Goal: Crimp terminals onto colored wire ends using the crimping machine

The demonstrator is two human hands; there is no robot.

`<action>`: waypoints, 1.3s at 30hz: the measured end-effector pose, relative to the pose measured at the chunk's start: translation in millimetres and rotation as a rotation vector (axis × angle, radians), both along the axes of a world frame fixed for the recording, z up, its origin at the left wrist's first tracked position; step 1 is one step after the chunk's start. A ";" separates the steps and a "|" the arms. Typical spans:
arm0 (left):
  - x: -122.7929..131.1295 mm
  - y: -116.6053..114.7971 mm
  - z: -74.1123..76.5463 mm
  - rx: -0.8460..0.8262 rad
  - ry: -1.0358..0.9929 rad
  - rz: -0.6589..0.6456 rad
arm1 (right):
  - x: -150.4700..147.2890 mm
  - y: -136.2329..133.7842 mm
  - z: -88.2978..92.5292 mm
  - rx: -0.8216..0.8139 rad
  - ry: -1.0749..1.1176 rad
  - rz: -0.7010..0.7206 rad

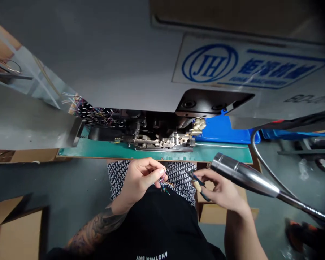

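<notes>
My left hand [144,177] is closed in a pinch on a small bundle of thin coloured wires [165,188]. Their loose ends, some green and red, fan out below the fingertips, over my lap. To the right, my right hand [219,189] is wrapped around a small dark blue hand tool [202,187], whose exact kind is hard to make out. A pale yellowish covering [197,185] shows on one of its fingers. The two hands are apart, both just in front of the machine's green table edge [151,155].
A big grey machine [124,65] fills the upper view, its metal working parts [162,141] above the table. Many cut wires [97,115] lie heaped at its left. A shiny lamp [243,175] juts in near my right hand. Behind is a blue tray [219,130]; cardboard boxes [21,234] stand below.
</notes>
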State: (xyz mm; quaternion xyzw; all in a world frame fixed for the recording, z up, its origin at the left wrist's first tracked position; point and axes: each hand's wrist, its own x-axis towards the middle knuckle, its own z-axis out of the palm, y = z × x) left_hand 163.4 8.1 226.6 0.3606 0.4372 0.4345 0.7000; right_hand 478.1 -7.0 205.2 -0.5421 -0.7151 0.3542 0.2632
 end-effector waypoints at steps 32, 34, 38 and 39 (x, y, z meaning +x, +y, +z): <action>5.0 -5.0 21.2 0.191 0.324 -0.020 | -50.0 -8.7 59.0 -0.056 0.061 0.125; 5.3 -5.4 21.6 0.191 0.321 -0.014 | -50.9 -7.1 57.3 -0.060 0.045 0.122; 5.5 -6.1 21.4 0.197 0.309 -0.004 | -51.8 -3.9 55.8 -0.024 0.048 0.139; 5.4 -6.2 21.1 0.199 0.307 -0.006 | -51.9 -3.6 55.8 -0.021 0.054 0.142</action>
